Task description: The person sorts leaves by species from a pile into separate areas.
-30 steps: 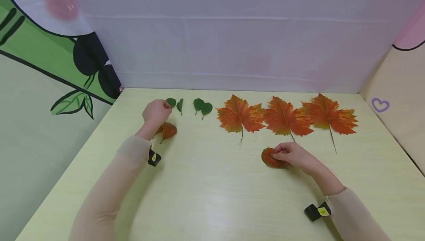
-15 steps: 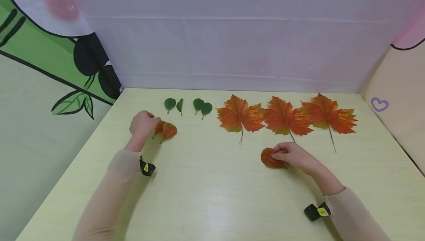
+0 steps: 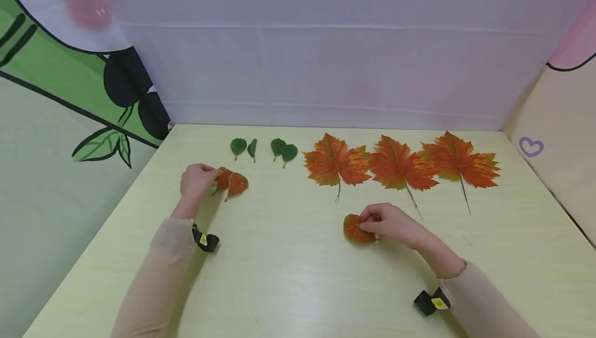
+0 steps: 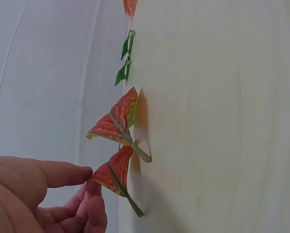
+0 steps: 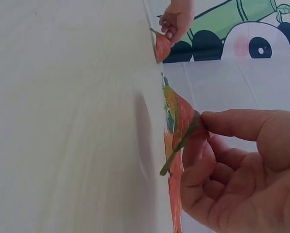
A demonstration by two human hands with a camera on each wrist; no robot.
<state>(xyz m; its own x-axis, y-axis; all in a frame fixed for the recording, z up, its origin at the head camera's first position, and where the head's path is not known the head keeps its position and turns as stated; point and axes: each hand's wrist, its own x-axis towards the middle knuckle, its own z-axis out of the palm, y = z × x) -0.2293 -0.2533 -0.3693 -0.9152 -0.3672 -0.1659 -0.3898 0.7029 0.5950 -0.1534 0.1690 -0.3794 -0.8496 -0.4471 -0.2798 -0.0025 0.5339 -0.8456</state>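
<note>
My left hand (image 3: 197, 178) pinches the edge of a small orange-red leaf (image 4: 116, 171) between thumb and forefinger; its green stem points at the table. Right beside it lies a second small orange leaf (image 3: 238, 185), curved up off the surface in the left wrist view. My right hand (image 3: 390, 222) pinches a third small orange leaf (image 3: 356, 229) with a green rim. In the right wrist view this leaf (image 5: 182, 119) hangs above the table, its shadow apart from it. Part of each pinched leaf is hidden behind the fingers in the head view.
Several small green leaves (image 3: 238, 146) lie at the table's back left. Three large orange maple leaves (image 3: 337, 162) line the back right, with long stems pointing forward. Behind the table (image 3: 288, 276) rises a pale cloth backdrop (image 3: 298, 69). Black cameras (image 3: 432, 302) hang at both wrists.
My left hand has come away from the green leaves at the back and moved toward me to the left orange leaf. The right hand has shifted left with its orange leaf.
</note>
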